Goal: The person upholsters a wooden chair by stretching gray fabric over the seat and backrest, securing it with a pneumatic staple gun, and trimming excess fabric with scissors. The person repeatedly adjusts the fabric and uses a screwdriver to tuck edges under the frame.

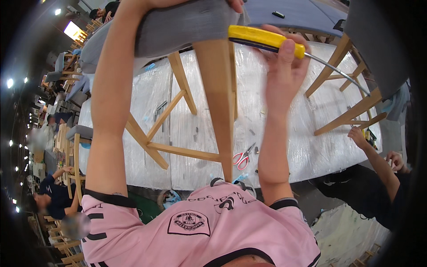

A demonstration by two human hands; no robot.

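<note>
My right hand (287, 62) is closed around the yellow handle of a screwdriver (255, 35), its long metal shaft slanting down to the right. Just left of it is a wooden chair (213, 89) with a grey padded part (178, 31). My left arm reaches up across that padding. At the top edge, the fingertips of my left hand (236, 5) curl over the padding, with the rest of the hand cut off by the frame. The chair's legs and crossbars stand over a plastic-wrapped table (191, 129). Red-handled scissors or snips (242, 160) lie on the wrap.
A second grey-padded chair (378, 44) is at the right, beside a co-worker's hand (357, 135). Beyond lies a blue-grey surface (307, 18) bearing a small dark object (278, 14). More chairs (80, 133) and people crowd the left side.
</note>
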